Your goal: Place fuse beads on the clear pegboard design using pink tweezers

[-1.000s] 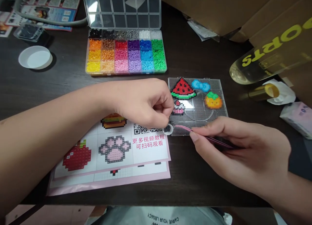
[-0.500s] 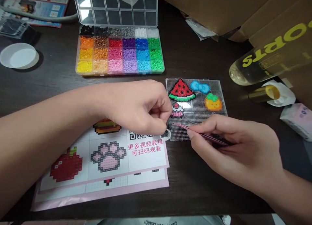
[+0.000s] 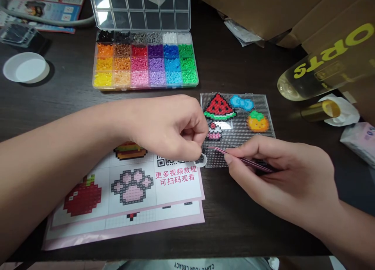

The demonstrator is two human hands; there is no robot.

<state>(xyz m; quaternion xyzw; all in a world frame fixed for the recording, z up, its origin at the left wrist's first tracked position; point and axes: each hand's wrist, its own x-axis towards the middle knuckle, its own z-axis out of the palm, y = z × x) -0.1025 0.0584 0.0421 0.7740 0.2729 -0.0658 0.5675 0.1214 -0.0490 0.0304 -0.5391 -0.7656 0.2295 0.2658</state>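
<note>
Pinched in my left hand (image 3: 178,129) is a small white round cup (image 3: 201,160) with dark beads in it, at the lower left corner of the clear pegboard (image 3: 240,145). My right hand (image 3: 281,176) is closed around pink tweezers (image 3: 243,159), whose tips point left over the pegboard, close to the cup. Whether a bead sits in the tips is too small to tell. On the pegboard lie bead figures: a watermelon slice (image 3: 219,107), a blue bow (image 3: 241,103), an orange fruit (image 3: 258,122) and a cupcake (image 3: 214,133), which my left fingers partly hide.
Behind my hands stands an open bead box (image 3: 145,87) with many colours. Printed pattern sheets (image 3: 178,190) lie under my left forearm. To the right are a bottle (image 3: 319,73), a gold cap (image 3: 322,110) and a tissue pack (image 3: 359,141). A white lid (image 3: 26,68) lies far left.
The whole view has shifted slightly, so the table things appear a little further right. Both hands keep nearly the same pose, with the tweezer tips still near the cup.
</note>
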